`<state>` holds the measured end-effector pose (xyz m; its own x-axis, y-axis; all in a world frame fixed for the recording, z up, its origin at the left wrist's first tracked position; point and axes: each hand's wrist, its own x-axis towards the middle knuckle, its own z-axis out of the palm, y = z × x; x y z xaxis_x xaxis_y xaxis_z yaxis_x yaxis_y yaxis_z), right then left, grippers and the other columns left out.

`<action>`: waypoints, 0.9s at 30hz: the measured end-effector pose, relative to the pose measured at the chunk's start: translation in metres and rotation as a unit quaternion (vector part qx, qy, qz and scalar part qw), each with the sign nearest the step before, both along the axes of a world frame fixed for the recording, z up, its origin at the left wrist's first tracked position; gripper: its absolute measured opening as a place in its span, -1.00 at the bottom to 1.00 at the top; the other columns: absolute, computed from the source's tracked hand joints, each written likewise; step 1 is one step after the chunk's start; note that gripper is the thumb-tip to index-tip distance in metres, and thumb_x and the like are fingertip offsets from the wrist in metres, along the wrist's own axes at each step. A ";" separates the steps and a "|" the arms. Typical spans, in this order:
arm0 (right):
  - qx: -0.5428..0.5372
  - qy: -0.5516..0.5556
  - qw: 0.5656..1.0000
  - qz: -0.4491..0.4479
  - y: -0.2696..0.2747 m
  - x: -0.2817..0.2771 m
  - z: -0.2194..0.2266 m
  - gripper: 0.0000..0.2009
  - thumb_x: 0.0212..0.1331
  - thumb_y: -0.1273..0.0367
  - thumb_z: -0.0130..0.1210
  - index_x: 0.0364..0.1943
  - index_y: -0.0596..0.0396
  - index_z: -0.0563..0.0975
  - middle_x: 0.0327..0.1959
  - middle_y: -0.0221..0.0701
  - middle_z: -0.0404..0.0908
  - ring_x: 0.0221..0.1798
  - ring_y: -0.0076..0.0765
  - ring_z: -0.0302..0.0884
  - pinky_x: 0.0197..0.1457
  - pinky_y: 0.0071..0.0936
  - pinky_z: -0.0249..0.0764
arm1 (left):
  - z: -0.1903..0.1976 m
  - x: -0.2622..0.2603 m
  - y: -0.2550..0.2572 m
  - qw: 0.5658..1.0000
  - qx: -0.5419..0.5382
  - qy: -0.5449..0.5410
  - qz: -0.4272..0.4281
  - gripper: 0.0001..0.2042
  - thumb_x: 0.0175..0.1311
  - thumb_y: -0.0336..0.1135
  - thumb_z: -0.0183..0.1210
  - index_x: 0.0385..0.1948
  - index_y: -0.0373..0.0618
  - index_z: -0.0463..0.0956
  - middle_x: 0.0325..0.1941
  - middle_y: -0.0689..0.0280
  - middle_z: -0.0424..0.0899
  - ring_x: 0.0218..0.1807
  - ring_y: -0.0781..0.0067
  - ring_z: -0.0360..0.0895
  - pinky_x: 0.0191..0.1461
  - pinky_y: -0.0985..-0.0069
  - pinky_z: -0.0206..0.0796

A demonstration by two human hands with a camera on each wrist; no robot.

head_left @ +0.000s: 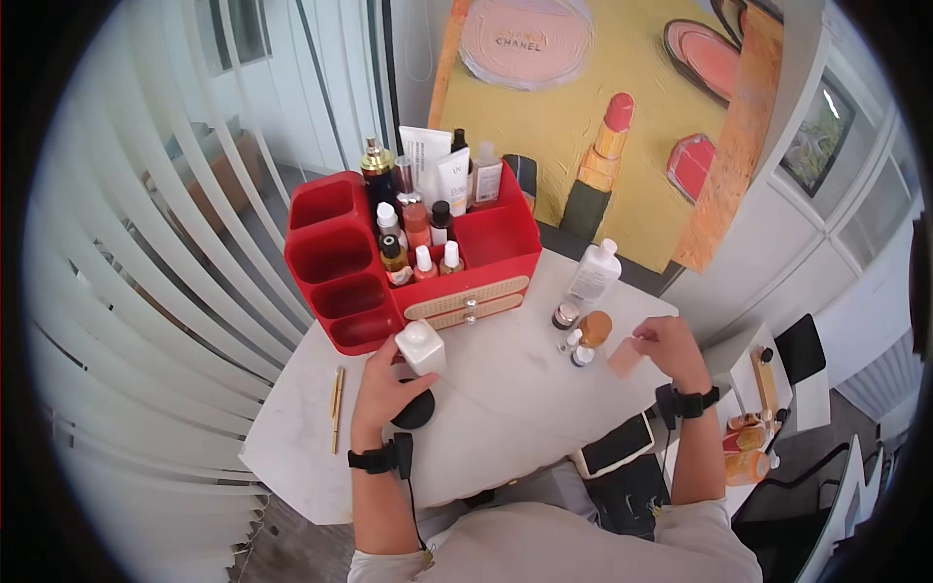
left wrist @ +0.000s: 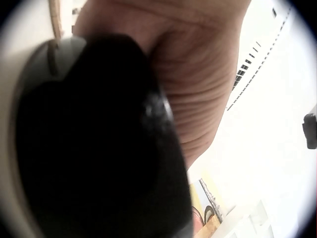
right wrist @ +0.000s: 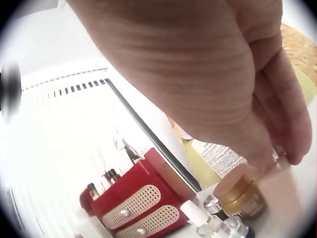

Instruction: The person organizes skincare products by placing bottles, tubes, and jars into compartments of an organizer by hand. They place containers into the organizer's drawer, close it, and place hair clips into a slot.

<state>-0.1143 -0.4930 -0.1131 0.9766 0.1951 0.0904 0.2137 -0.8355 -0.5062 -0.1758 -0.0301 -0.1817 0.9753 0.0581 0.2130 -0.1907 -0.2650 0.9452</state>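
- Fingers of your left hand (head_left: 381,391) curl around the squat white ceramic bottle (head_left: 421,347), just before the red plastic organiser (head_left: 342,255); a careless lift could knock its drawers.
- Your right hand (head_left: 669,347) pinches a small pink card (head_left: 625,358) near the white tabletop's (head_left: 505,408) right edge; it may clip the amber-capped jar (head_left: 594,327).

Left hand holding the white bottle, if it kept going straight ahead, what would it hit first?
Probably the red organizer: the left hand with the white bottle points at its lower front compartment, close ahead, though depth is unclear.
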 end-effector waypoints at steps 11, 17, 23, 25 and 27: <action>0.173 -0.269 0.944 0.086 0.132 0.105 0.127 -0.82 0.27 0.41 0.38 -0.12 0.21 0.75 -0.32 -0.20 0.84 -0.26 -0.30 0.84 -0.13 -0.42 0.68 | -0.002 0.002 0.003 1.000 0.013 0.005 -0.001 -0.33 0.01 -0.44 0.60 0.25 -0.21 0.56 0.05 0.18 0.79 0.11 0.31 0.73 0.28 0.36 0.52; -0.135 -0.374 0.909 0.127 0.205 0.190 0.111 -0.80 0.14 0.33 0.40 -0.20 0.09 0.76 -0.31 -0.27 0.80 -0.10 -0.03 0.78 -0.05 -0.15 0.67 | -0.003 0.003 0.007 1.000 0.018 -0.011 -0.008 -0.31 -0.02 -0.43 0.62 0.25 -0.20 0.56 0.06 0.22 0.78 0.10 0.31 0.71 0.30 0.34 0.52; -0.193 -0.411 0.878 0.154 0.215 0.204 0.089 -0.86 0.16 0.32 0.40 -0.29 0.05 0.70 -0.24 -0.24 0.69 0.01 -0.02 0.70 -0.04 -0.09 0.64 | -0.011 0.004 0.008 1.000 -0.007 -0.025 -0.003 -0.30 -0.02 -0.42 0.61 0.27 -0.20 0.56 0.08 0.24 0.76 0.13 0.33 0.68 0.32 0.34 0.47; -0.132 -0.410 0.892 0.139 0.206 0.184 0.087 -0.84 0.20 0.31 0.39 -0.27 0.06 0.68 -0.22 -0.23 0.66 -0.01 -0.01 0.70 -0.04 -0.07 0.64 | -0.013 0.004 0.008 0.999 -0.025 -0.023 -0.010 -0.33 -0.02 -0.42 0.61 0.24 -0.22 0.57 0.09 0.23 0.76 0.13 0.31 0.69 0.34 0.32 0.46; -0.058 -0.405 0.904 0.120 0.189 0.159 0.092 -0.76 0.26 0.28 0.35 -0.12 0.05 0.59 -0.15 -0.24 0.64 -0.08 0.06 0.71 -0.04 -0.08 0.64 | -0.010 0.005 0.008 1.000 -0.019 -0.014 -0.015 -0.34 -0.02 -0.42 0.61 0.21 -0.23 0.57 0.09 0.21 0.77 0.15 0.29 0.70 0.34 0.31 0.46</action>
<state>0.0445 -0.3040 -0.0214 0.5271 0.4472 0.7226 0.6576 -0.7532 -0.0136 -0.1709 -0.0217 -0.1920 0.9706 0.0380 0.2377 -0.2237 -0.2225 0.9489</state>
